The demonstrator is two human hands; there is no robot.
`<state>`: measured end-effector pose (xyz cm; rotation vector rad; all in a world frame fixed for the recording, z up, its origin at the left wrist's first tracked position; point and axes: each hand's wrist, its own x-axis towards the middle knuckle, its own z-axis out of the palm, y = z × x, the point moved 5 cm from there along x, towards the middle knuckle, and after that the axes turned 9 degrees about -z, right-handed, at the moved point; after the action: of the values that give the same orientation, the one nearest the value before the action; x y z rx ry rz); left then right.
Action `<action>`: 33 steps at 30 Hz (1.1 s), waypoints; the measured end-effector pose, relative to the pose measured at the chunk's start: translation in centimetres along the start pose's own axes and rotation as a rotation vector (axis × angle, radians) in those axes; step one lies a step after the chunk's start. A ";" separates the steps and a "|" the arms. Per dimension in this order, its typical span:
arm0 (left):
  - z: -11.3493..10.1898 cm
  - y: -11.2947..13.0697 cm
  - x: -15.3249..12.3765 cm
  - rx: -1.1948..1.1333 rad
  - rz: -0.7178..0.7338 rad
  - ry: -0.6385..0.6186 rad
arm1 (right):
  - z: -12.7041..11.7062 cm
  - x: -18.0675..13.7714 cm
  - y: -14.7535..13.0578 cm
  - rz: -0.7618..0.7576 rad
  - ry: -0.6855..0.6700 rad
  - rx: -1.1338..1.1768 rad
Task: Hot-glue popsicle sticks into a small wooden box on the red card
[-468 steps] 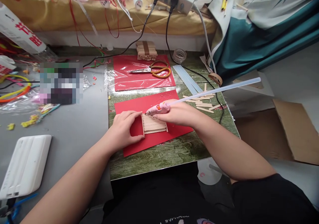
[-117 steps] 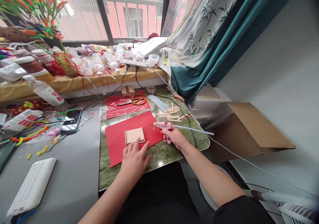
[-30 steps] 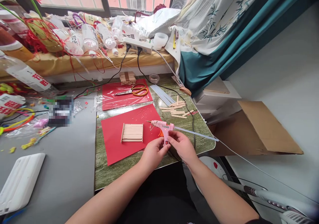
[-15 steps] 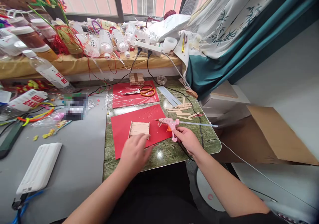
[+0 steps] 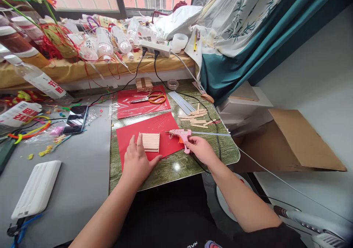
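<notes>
A small panel of craft sticks (image 5: 150, 142) lies on the red sheet (image 5: 168, 123). My left hand (image 5: 137, 160) is open at the panel's left and near side, fingers spread and thumb out; I cannot tell whether the fingertips touch it. My right hand (image 5: 200, 149) grips the handle of a pink hot glue gun (image 5: 180, 133) with an orange trigger. The gun's nozzle points left toward the panel, a short way off its right edge. A long glue stick (image 5: 211, 133) juts from the back of the gun.
Behind are scissors (image 5: 149, 98) on a wrapped red pack (image 5: 121, 110), glue sticks (image 5: 182, 103), loose craft sticks (image 5: 197, 117) and a stick bundle (image 5: 143, 84). A black cord (image 5: 217, 141) loops right of the gun. A phone (image 5: 75, 119) and white power bank (image 5: 37, 189) lie left.
My left hand has drawn back to the left and spread its fingers, uncovering more of the panel. The glue gun stays in my right hand. The whole view has shifted slightly.
</notes>
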<state>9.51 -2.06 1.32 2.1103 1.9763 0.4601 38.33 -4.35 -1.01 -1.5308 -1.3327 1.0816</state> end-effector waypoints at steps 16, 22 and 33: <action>-0.7 -0.7 1.4 0.052 0.018 -0.075 | 0.0 -0.4 -1.4 0.031 -0.018 -0.131; -2.2 -3.4 3.1 0.088 0.079 -0.219 | 0.3 -0.6 -2.2 0.022 -0.002 -0.201; -1.8 -3.2 4.3 0.034 0.134 -0.255 | 0.7 -0.7 -2.6 -0.029 -0.001 -0.249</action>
<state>6.05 2.40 2.20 2.2062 1.7216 0.1683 36.83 -4.74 1.28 -1.6839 -1.5308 0.9258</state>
